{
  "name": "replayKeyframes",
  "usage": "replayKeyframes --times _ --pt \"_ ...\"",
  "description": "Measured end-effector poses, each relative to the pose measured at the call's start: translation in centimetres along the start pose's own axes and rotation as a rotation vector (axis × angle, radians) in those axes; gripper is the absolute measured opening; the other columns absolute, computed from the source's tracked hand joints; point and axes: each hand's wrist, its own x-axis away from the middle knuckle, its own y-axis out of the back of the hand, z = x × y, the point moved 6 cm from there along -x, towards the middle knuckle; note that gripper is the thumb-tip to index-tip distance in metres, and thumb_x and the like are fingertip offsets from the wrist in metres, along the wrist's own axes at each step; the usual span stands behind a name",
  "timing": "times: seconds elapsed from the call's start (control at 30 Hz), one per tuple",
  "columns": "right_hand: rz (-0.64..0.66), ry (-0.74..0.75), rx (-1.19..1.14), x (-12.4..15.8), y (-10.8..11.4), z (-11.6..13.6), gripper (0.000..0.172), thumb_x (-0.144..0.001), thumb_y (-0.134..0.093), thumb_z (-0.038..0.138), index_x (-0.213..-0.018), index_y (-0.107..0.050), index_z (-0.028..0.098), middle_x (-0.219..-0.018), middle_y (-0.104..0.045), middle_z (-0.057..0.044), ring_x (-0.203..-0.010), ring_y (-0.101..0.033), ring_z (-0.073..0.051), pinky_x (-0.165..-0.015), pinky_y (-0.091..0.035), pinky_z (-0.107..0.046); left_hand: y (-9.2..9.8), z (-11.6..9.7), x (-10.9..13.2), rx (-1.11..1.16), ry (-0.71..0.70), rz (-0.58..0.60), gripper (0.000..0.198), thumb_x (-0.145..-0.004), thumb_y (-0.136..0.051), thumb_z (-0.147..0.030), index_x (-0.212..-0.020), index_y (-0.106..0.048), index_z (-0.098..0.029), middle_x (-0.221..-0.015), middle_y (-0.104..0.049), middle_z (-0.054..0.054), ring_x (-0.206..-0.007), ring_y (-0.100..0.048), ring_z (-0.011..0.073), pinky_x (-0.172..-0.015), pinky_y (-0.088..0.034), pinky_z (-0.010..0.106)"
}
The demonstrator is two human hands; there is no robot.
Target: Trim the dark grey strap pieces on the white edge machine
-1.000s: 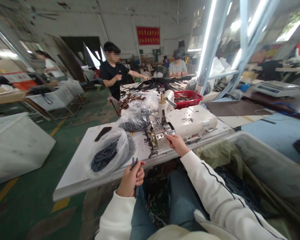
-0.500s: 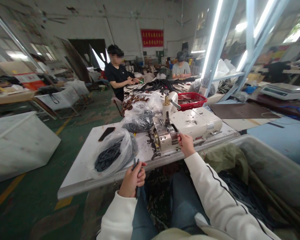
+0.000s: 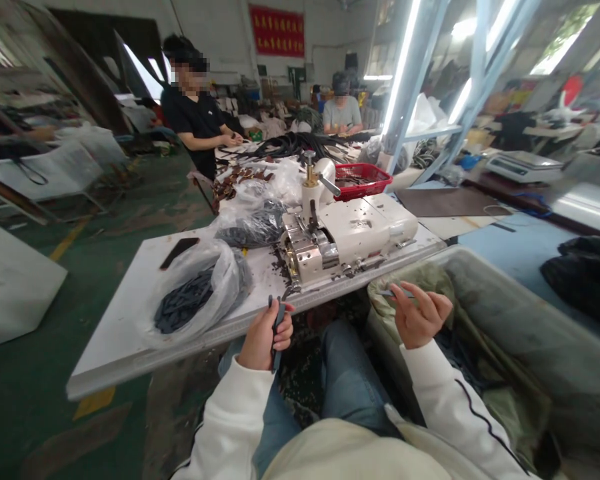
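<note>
Since a second ago, the right hand (image 3: 423,317) has swung from the machine (image 3: 370,223) to near the bin (image 3: 485,273), fingers (image 3: 425,299) pinching one grey strip (image 3: 389,293). Left hand (image 3: 263,337), by the bench (image 3: 123,300), grips more strips (image 3: 279,320). I'd expect them light, bendy; pinch near an end.

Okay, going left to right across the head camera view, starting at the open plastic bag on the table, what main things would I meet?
Open plastic bag, left hand gripping dark strips, white machine, right hand pinching a thin grey strip, black bundle near the right edge.
</note>
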Motion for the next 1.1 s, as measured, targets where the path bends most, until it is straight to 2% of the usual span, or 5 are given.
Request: replayKeyframes --times 0.2,0.53,0.7,0.87,1.1 --pt "-0.05 -0.049 -0.049 -0.5 0.0 0.9 0.012 -0.081 -0.069 0.026 -0.09 -0.075 0.028 -0.082 -0.064 -0.004 -0.071 -0.054 -0.016 -0.07 -0.046 -0.031 0.7 -0.2 0.8 0.028 0.014 0.004 0.042 -0.074 -0.067 -0.053 -0.084 -0.061 -0.012 -0.049 -0.034 -0.008 -0.037 -0.023 0.0015 -0.03 -0.02 0.009" --pt "0.265 -0.73 0.266 5.9 1.7 -11.1 0.062 -0.077 -0.061 0.031 -0.134 -0.049 0.008 -0.127 -0.052 -0.028 -0.113 -0.048 -0.044 -0.086 -0.038 -0.062 -0.5 0.7 0.8 0.165 0.153 0.149 0.05 -0.08 -0.055 -0.06 -0.085 -0.063 -0.011 -0.051 -0.034 -0.006 -0.039 -0.024 0.0023 -0.031 -0.02 0.009" --pt "0.763 -0.739 -0.767 2.6 -3.5 2.2 0.037 -0.09 -0.047 0.04 -0.107 -0.068 0.015 -0.094 -0.07 -0.012 -0.076 -0.064 -0.023 -0.072 -0.052 -0.038 -2.6 2.6 0.1 0.078 0.239 0.234 0.057 -0.079 -0.049 -0.066 -0.085 -0.061 -0.011 -0.05 -0.036 -0.006 -0.038 -0.023 0.0026 -0.03 -0.018 0.01" --pt "0.801 -0.299 -1.21 -1.7 -5.0 14.9 0.019 -0.085 -0.061 0.027 -0.1 -0.071 0.022 -0.108 -0.063 -0.01 -0.094 -0.061 -0.02 -0.08 -0.051 -0.033 -2.4 3.6 0.6 -0.014 0.323 0.203 0.06 -0.073 -0.047 -0.075 -0.07 -0.049 -0.016 -0.049 -0.037 -0.006 -0.037 -0.023 0.0025 -0.03 -0.017 0.01" --pt "0.839 -0.7 -1.39 -0.9 -7.6 14.9 0.015 -0.079 -0.066 0.034 -0.077 -0.06 0.02 -0.068 -0.063 -0.001 -0.062 -0.06 -0.016 -0.059 -0.051 -0.029 -0.1 1.6 2.3 -0.048 0.215 0.146 0.046 -0.078 -0.057 -0.061 -0.087 -0.055 -0.016 -0.051 -0.037 -0.007 -0.037 -0.024 0.0032 -0.03 -0.017 0.01"
